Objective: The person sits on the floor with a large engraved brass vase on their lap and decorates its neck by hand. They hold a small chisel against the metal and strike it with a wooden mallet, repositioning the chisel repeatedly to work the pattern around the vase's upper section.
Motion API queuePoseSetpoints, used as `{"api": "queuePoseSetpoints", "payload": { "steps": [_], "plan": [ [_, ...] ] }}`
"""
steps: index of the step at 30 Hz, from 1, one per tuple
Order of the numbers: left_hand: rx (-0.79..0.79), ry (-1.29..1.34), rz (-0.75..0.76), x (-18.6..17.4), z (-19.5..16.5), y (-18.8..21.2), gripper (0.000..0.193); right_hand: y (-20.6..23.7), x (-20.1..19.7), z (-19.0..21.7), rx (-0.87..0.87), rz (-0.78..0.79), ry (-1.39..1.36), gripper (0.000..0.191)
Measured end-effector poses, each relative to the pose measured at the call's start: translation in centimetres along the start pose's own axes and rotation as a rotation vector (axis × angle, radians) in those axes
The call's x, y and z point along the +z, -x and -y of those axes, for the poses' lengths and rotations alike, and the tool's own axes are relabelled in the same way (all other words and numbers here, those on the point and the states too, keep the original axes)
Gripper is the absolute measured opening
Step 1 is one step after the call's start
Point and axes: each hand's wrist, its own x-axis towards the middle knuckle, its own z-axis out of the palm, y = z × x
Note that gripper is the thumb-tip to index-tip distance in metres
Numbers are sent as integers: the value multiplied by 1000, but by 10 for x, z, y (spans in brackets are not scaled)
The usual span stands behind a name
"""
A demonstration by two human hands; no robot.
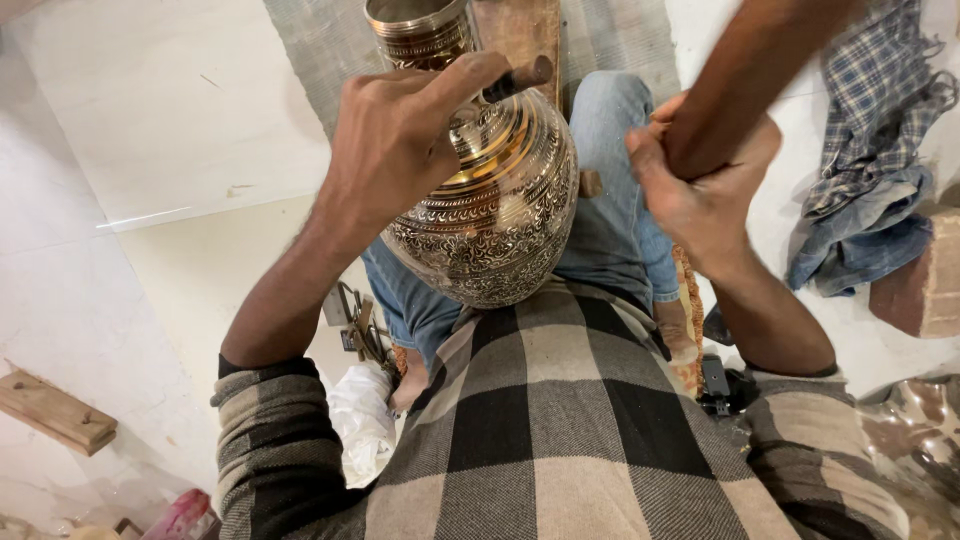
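Engraved brass vase tilted across lap

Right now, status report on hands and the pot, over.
Left hand pins small tool on engraved metal pot. Right hand grips wooden handle. Pot in lap.

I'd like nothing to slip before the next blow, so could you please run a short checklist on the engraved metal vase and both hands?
1. Engraved metal vase braced on the lap, against the checked shirt: ok.
2. Left hand resting on the vase's shoulder: ok.
3. Small dark tool pinched in the left fingers; its tip on the metal: cannot tell.
4. Right hand closed round the brown wooden handle: ok.
5. Handle's striking end: out of view, cannot tell.
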Motion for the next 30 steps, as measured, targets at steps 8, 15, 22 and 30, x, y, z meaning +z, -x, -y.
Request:
{"api": "queuePoseSetpoints", "payload": {
  "steps": [8, 15, 22, 30],
  "plan": [
    [-78, 41, -169, 26, 9, 19, 61, 6, 3, 6, 241, 103, 235, 22],
    [-265, 75, -316, 50, 2, 33, 59, -2, -4, 3, 96, 137, 265, 29],
    [-190, 114, -478, 46, -9, 32, 68, -52, -15, 38, -214, 179, 215, 27],
    [-204, 79, -468, 48, -7, 32, 59, -87, -8, 93, -405, 240, 545, 22]
  ]
}}
